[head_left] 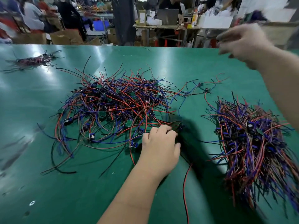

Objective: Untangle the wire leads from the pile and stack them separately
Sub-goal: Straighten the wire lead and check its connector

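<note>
Head view: left hand [160, 141] curls its fingers round leads [175, 125] edging the tangled pile [116, 104], probably anchoring them; the raised right hand [242, 46] is blurred, so I cannot tell its grip.

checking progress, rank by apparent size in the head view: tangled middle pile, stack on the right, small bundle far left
1. tangled middle pile
2. stack on the right, nearly as big, cut off at the edge, so unsure
3. small bundle far left, farthest away

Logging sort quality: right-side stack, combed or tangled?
Combed, roughly. The stack has its leads running mostly one way, fanning toward the near edge; the pile in the centre crisscrosses every way.
</note>
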### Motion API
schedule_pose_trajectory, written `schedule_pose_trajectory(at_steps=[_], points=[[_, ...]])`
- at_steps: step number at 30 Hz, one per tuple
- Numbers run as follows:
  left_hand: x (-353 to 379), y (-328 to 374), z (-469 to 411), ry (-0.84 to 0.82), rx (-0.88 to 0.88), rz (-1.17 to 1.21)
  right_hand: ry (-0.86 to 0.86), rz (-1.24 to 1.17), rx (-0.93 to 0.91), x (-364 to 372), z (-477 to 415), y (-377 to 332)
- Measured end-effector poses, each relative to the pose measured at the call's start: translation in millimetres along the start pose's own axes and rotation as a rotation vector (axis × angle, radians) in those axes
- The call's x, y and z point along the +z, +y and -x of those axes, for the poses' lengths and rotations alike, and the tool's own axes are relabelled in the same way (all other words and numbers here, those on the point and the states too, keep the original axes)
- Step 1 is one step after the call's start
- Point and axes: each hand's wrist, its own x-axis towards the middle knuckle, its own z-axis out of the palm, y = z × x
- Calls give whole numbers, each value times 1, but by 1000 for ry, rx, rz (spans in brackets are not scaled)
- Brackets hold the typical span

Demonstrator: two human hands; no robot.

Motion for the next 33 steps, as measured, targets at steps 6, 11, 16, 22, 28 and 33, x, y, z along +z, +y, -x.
schedule_pose_trajectory(at_steps=[6, 11, 16, 22, 28, 33], points=[[-2, -1, 0, -1, -9, 4, -295, 354, 85, 43, 19, 41], [-1, -3, 0, 2, -26, -14, -824, 332, 116, 74, 64, 45], [-3, -5, 0, 23, -51, -24, -830, 185, 19, 106, 100, 39], [-10, -9, -5, 87, -182, -23, -553, 62, -66, 83, 110, 18], [-15, -11, -7, 192, -328, -18, -395, -558, 64, 32, 127, 2], [-22, -9, -5, 402, -250, 367, -560, -1169, 112, 7, 157, 9]])
